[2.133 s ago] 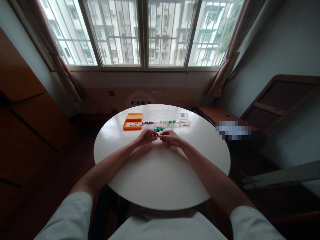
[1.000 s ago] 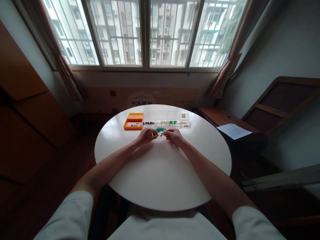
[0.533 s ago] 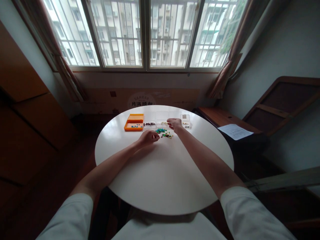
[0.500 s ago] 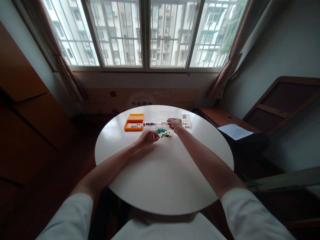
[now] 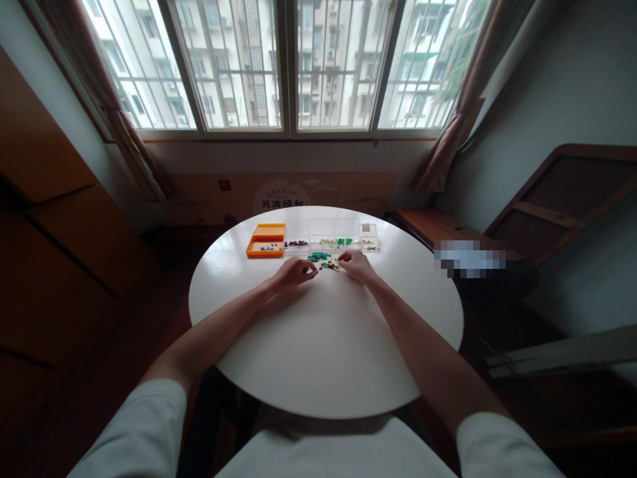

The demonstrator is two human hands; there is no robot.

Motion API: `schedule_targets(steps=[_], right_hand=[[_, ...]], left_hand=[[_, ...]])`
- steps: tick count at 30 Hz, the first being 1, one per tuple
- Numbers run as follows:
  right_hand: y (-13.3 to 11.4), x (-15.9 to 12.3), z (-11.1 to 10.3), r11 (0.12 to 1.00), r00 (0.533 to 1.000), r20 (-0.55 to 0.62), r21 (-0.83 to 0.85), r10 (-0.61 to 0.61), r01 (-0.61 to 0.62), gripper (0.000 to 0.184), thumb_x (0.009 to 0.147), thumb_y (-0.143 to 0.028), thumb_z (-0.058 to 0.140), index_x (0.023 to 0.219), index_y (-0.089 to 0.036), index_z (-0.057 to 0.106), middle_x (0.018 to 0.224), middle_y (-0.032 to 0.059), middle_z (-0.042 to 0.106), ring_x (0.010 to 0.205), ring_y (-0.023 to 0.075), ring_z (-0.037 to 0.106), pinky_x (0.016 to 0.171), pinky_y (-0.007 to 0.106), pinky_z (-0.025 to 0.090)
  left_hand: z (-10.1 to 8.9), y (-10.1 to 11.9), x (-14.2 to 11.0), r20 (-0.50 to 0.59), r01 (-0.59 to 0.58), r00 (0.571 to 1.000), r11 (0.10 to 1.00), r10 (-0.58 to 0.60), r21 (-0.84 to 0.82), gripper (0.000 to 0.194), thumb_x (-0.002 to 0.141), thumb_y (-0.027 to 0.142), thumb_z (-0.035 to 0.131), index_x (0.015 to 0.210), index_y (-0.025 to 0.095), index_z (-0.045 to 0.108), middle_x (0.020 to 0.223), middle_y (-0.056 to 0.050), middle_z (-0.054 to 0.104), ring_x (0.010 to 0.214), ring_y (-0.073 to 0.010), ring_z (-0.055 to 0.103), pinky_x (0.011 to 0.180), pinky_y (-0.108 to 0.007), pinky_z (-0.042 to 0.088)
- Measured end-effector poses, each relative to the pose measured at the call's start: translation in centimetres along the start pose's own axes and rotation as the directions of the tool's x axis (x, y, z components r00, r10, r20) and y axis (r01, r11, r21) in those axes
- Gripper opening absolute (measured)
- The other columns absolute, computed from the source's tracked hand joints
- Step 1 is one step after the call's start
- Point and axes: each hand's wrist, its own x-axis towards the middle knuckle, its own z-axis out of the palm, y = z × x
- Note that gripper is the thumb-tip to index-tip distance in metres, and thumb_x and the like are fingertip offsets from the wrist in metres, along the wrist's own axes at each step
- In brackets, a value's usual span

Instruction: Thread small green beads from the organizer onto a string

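My left hand rests on the white round table, its fingers curled and the fingertips close together; what they hold, if anything, is too small to make out. Right of its fingertips lies a small mixed pile of tiny pieces, some green, some dark and some cream. Just behind that is a blue-green pile. My right hand is at the right side of the mixed pile, fingers bent and tips drawn together. Whether a piece is between them cannot be seen.
At the back of the table stand an open orange box with a few blue pieces and open clear boxes holding brown, cream and green pieces. A small clear case is at their right end. A wooden cabinet stands beyond the table.
My right hand has come back from over the clear boxes to the mixed pile, uncovering the green pieces in their compartment. The left hand has stayed almost in place.
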Motion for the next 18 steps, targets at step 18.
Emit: schedule_targets(steps=[18], right_hand=[[0.2, -0.1, -0.8, 1.0, 0.967, 0.256, 0.0, -0.013, 0.014, 0.016, 0.06, -0.01, 0.07, 0.076, -0.012, 0.071, 0.069, 0.0046, 0.066, 0.051, 0.0101, 0.054, 0.046, 0.018, 0.039]], left_hand=[[-1.0, 0.4, -0.3, 0.153, -0.065, 0.987, 0.994, 0.051, 0.089, 0.024, 0.08, 0.031, 0.055, 0.091, 0.021, 0.073, 0.057, 0.002, 0.053, 0.051, -0.0094, 0.044, 0.053, -0.021, 0.029]])
